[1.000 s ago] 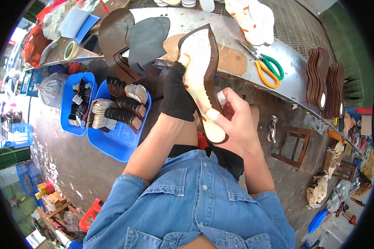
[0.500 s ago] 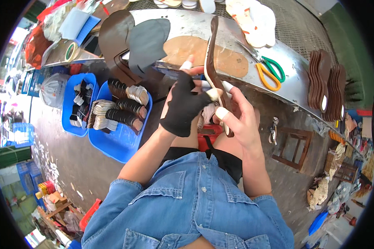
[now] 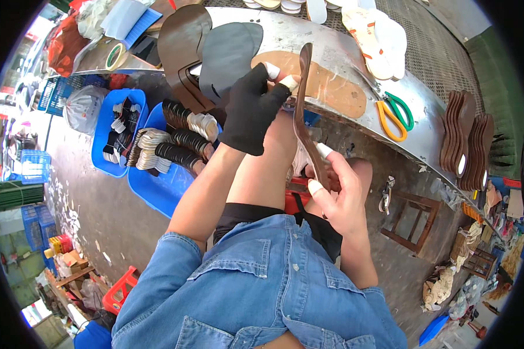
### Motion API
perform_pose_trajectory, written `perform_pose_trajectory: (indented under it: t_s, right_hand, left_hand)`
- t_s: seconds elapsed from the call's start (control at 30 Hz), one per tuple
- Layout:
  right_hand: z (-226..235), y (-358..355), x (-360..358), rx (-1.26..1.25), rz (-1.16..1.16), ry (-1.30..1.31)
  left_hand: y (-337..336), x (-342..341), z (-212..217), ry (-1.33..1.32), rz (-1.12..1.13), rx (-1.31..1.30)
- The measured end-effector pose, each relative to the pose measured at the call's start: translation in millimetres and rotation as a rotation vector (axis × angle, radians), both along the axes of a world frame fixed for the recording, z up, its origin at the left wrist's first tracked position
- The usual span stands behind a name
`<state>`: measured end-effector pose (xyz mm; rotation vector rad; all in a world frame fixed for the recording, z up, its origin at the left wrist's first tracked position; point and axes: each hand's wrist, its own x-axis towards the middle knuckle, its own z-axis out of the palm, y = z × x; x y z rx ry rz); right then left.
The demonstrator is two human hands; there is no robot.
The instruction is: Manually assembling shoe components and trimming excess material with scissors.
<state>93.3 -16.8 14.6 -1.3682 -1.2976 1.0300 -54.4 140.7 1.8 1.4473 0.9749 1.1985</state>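
A brown insole (image 3: 300,116) stands on its edge between my hands, above my lap, showing mostly its narrow side. My left hand (image 3: 253,110), in a black fingerless glove with white-wrapped fingertips, pinches its upper part. At its lower end, my right hand (image 3: 346,195), bare with white wraps on the thumb and a finger, grips it between thumb and fingers. Beyond the insole a tan sole-shaped sheet (image 3: 332,87) lies on the metal-topped bench (image 3: 285,32). Dark grey (image 3: 230,55) and brown leather pieces (image 3: 177,35) lie to its left.
Yellow-and-green-handled scissors (image 3: 395,119) lie on the bench, with stacked brown insoles (image 3: 454,134) at the right. White soles (image 3: 378,43) sit at the back. Blue bins (image 3: 151,189) of bundled straps stand at left. A wooden frame (image 3: 410,221) is low on the right.
My left hand has moved up and away along the insole, while my right hand stays at the lower end. The insole's pale underside has turned from view. The whole view has shifted slightly.
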Motion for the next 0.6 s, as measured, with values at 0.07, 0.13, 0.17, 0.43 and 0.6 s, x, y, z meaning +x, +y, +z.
perform_pose_trajectory:
  t_s: [0.07,0.13,0.17,0.43,0.6]
  right_hand:
    - [11,5,-1,-0.114,-0.058,0.094]
    - [7,12,8,-0.098,-0.096,-0.06]
    - [5,13,9,-0.072,-0.09,-0.041]
    - [-3,9,5,0.04,-0.125,-0.165]
    - [-2,4,1,0.071,-0.112,-0.273]
  left_hand:
    - [-4,-4,-1,-0.063,-0.045,-0.112]
    - [-15,-5,-5,-0.406,-0.058,-0.409]
    - [-17,-7,-15,-0.323,-0.199,-0.399]
    - [-42,14,5,0.005,-0.106,-0.095]
    - [-34,10,-3,0.008,-0.001,0.057]
